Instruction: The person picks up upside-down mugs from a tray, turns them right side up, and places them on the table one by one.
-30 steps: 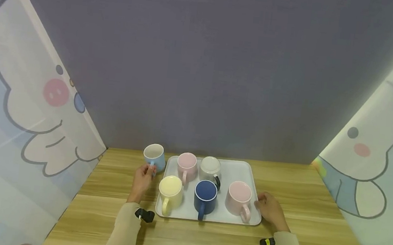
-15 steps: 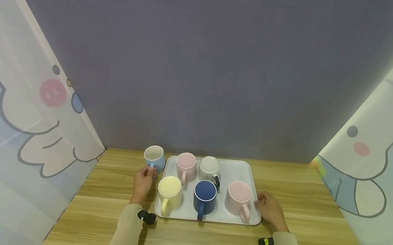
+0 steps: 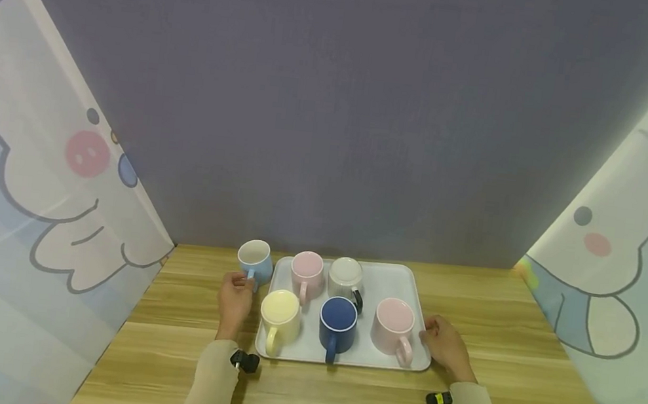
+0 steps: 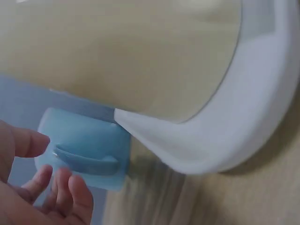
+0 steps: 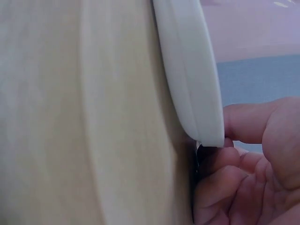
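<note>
A light blue mug stands upright on the table, left of the white tray. My left hand is at its handle, and in the left wrist view the thumb and fingers are spread apart around the handle without gripping it. At the tray's right edge my right hand pinches the rim; the right wrist view shows the thumb over the rim and the other fingers curled below. On the tray are a yellow mug, a navy mug, a grey-white mug and two pink mugs, one near my right hand.
The second pink mug stands at the tray's back left. The mugs on the tray show flat tops with pale rings, like upturned bases. A wooden table lies beneath, with a dark grey wall behind and cartoon-printed side panels.
My left hand has let go of the light blue mug's handle and drawn slightly back to the left. The mugs, the tray and my right hand look the same.
</note>
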Tool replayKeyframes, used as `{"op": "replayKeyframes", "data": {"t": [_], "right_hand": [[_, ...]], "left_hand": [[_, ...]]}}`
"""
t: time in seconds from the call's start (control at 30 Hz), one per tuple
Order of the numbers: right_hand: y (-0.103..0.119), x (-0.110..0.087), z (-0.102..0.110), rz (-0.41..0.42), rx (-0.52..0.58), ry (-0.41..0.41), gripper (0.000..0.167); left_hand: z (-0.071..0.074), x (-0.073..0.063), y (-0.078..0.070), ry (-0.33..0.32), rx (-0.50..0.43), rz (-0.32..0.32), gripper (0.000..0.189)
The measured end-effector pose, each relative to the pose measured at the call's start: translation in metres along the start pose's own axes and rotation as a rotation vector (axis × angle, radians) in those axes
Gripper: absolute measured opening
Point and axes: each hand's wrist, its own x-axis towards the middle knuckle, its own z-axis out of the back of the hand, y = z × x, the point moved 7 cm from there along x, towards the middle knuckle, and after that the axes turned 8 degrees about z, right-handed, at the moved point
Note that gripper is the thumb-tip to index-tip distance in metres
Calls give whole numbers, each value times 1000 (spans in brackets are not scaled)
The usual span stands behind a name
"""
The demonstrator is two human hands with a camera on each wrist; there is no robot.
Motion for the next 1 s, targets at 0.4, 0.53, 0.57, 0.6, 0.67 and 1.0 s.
{"op": "replayKeyframes", "data": {"t": [0.4,0.53,0.57,0.6,0.67,1.0], "right_hand": [[-1,-1,1,-2,8,5,32],[-2,-2,1,1,12,6,33],[-1,-2,1,1,11,6,33],[-1,-2,1,2,12,7,34],[-1,-2,1,4,15,8,35],[0,-2,0,12,8,1,35]], "left_hand": [[13,-59,-12,171,137,-128,21],[16,-77,-5,239,152,-99,31],[16,-81,-3,266,157,-90,33],[15,-86,-2,297,150,-83,33],[12,-94,0,358,138,-51,32],[-13,-121,8,589,-74,-2,32]]}}
